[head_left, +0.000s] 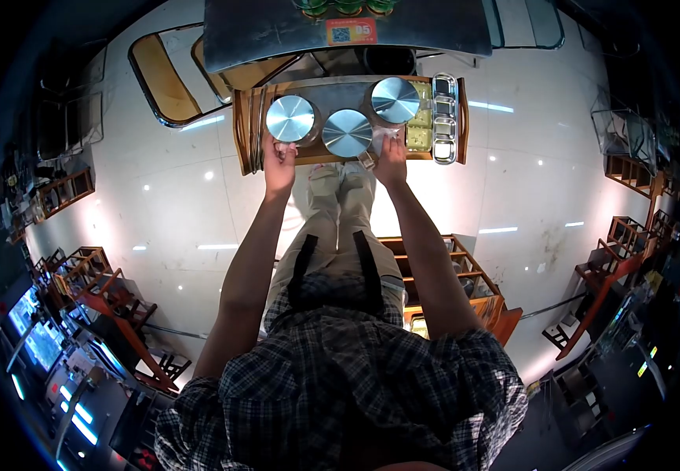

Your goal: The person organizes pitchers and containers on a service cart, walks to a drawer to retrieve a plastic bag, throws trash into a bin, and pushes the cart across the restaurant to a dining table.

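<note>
Three round containers with shiny metal lids stand on a wooden-sided cart: a left jar [290,118], a middle jar [347,133] and a right jar [395,100]. My left hand [279,166] is at the near side of the left jar, its fingers curled against it below the lid. Between the middle and right jars, my right hand [391,163] has its fingers closed on a crumpled whitish cloth [385,140]. Whether this is fabric or paper is hard to tell. A small square object [366,161] sits beside that hand, too small to name.
Yellowish-green trays [418,137] and a metal rack of compartments [444,118] fill the cart's right end. Behind it stands a dark table [277,35] bearing a red number label [351,31]. A chair [163,78] is at left, a wooden shelf unit [465,275] by my right leg.
</note>
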Available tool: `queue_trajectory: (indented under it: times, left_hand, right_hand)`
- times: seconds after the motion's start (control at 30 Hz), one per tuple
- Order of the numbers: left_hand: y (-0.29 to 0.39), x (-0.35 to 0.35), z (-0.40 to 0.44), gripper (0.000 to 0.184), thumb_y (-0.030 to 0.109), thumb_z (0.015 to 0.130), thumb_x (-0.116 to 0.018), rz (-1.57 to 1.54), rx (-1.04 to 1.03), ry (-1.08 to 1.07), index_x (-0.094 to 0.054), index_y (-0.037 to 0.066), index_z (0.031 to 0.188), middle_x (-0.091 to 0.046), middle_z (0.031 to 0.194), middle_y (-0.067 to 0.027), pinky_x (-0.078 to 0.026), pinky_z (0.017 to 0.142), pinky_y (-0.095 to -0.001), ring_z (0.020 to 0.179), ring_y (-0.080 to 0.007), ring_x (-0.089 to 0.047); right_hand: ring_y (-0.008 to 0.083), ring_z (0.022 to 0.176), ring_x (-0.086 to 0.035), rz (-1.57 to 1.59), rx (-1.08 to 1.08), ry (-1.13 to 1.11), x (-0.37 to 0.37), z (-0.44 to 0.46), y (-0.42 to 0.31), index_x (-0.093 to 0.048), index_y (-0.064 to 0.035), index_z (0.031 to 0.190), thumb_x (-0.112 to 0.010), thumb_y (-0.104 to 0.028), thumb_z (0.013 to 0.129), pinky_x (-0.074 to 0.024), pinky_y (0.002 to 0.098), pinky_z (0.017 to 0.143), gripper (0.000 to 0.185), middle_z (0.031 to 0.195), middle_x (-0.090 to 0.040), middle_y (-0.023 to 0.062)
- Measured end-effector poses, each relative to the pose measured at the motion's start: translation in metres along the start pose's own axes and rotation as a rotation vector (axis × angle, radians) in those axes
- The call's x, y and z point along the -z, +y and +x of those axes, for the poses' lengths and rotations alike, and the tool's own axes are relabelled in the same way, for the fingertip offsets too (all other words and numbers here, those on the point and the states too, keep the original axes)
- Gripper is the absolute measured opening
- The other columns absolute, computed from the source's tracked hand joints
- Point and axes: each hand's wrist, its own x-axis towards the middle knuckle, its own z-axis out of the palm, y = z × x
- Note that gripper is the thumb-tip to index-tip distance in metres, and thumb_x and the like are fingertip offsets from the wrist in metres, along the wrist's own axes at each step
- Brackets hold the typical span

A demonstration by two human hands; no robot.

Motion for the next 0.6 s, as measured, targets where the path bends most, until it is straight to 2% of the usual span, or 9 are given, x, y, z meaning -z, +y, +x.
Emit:
queue_trajectory:
  times: [0.1, 0.2, 0.3, 0.33, 0.4, 0.47, 0.53, 0.57, 0.6]
  left_hand:
    - [-0.003, 0.003, -0.002, 0.053, 0.005, 0.088, -0.051, 0.010, 0.017, 0.009, -0.023, -0.004, 0.132, -0.051, 0.077, -0.0023, -0.041, 0.068, -0.0208, 0.072, -0.0090, -0.050]
    - [-0.007, 0.006, -0.004, 0.052, 0.004, 0.088, -0.053, 0.068, 0.053, -0.027, -0.026, 0.000, 0.133, -0.053, 0.090, -0.0040, -0.042, 0.073, -0.0216, 0.078, -0.0090, -0.051]
    - [-0.010, 0.006, -0.005, 0.052, 0.004, 0.087, -0.052, 0.039, 0.020, -0.022, -0.027, 0.001, 0.132, -0.052, 0.091, -0.0034, -0.042, 0.074, -0.0216, 0.080, -0.0093, -0.050]
    - [-0.009, 0.004, -0.008, 0.053, 0.003, 0.086, -0.052, 0.003, 0.004, -0.018, -0.027, 0.002, 0.133, -0.053, 0.093, -0.0041, -0.042, 0.075, -0.0220, 0.081, -0.0102, -0.050]
    - [-0.009, 0.005, -0.010, 0.054, 0.002, 0.085, -0.053, -0.036, -0.018, -0.012, -0.027, 0.003, 0.133, -0.053, 0.094, -0.0047, -0.042, 0.075, -0.0224, 0.082, -0.0111, -0.050]
    - [-0.014, 0.008, -0.009, 0.059, 0.003, 0.084, -0.053, 0.210, -0.099, -0.008, -0.024, 0.005, 0.136, -0.051, 0.093, -0.0008, -0.040, 0.067, -0.0207, 0.075, -0.0074, -0.048]
    - [-0.002, 0.006, -0.011, 0.062, 0.000, 0.082, -0.053, 0.219, -0.086, -0.021, -0.023, 0.006, 0.137, -0.052, 0.095, -0.0017, -0.040, 0.065, -0.0212, 0.075, -0.0074, -0.048]
    - [0.005, 0.004, -0.012, 0.063, -0.002, 0.081, -0.053, 0.242, -0.091, -0.009, -0.024, 0.005, 0.136, -0.052, 0.097, -0.0023, -0.041, 0.064, -0.0212, 0.075, -0.0071, -0.048]
    - [0.008, 0.003, -0.011, 0.063, -0.003, 0.081, -0.053, 0.262, -0.099, 0.005, -0.024, 0.005, 0.136, -0.053, 0.099, -0.0028, -0.041, 0.063, -0.0212, 0.074, -0.0067, -0.048]
  right_hand:
    - [0.0378, 0.116, -0.041, 0.128, 0.010, 0.006, 0.013, -0.004, -0.011, -0.042, 0.0033, 0.123, -0.060, -0.011, 0.062, -0.0335, 0.0470, 0.097, 0.065, 0.116, -0.048, 0.0214]
    - [0.0371, 0.115, -0.044, 0.061, 0.026, 0.034, 0.029, -0.006, -0.018, -0.047, 0.0044, 0.117, -0.059, -0.007, 0.062, -0.0335, 0.0471, 0.096, 0.057, 0.115, -0.050, 0.0206]
    - [0.0349, 0.101, -0.053, 0.204, 0.031, 0.354, 0.042, -0.001, -0.024, -0.057, 0.0004, 0.100, -0.046, 0.009, 0.064, -0.0388, 0.0427, 0.092, 0.038, 0.102, -0.058, 0.0172]
    - [0.0349, 0.101, -0.053, 0.203, 0.038, 0.357, 0.053, 0.000, -0.029, -0.057, 0.0004, 0.100, -0.046, 0.009, 0.064, -0.0388, 0.0427, 0.092, 0.038, 0.102, -0.058, 0.0172]
    - [0.0347, 0.101, -0.053, 0.651, -0.267, 0.057, 0.074, -0.003, -0.042, -0.057, 0.0007, 0.101, -0.044, 0.009, 0.064, -0.0393, 0.0372, 0.092, 0.040, 0.102, -0.057, 0.0177]
    - [0.0315, 0.099, -0.054, 0.708, -0.272, 0.005, 0.085, -0.008, -0.057, -0.052, 0.0010, 0.110, -0.042, 0.009, 0.067, -0.0401, 0.0336, 0.090, 0.045, 0.100, -0.057, 0.0173]
    - [0.0265, 0.095, -0.055, 1.013, -0.204, -0.024, 0.085, -0.012, -0.071, -0.044, -0.0003, 0.121, -0.044, 0.007, 0.072, -0.0412, 0.0338, 0.087, 0.049, 0.100, -0.056, 0.0149]
    - [0.0238, 0.093, -0.055, 0.859, -0.099, -0.076, 0.083, -0.012, -0.072, -0.030, -0.0018, 0.132, -0.049, 0.003, 0.075, -0.0421, 0.0336, 0.085, 0.059, 0.103, -0.054, 0.0125]
    - [0.0238, 0.093, -0.055, 0.856, -0.090, -0.069, 0.090, -0.010, -0.079, -0.030, -0.0018, 0.132, -0.049, 0.003, 0.075, -0.0421, 0.0336, 0.085, 0.059, 0.103, -0.054, 0.0125]
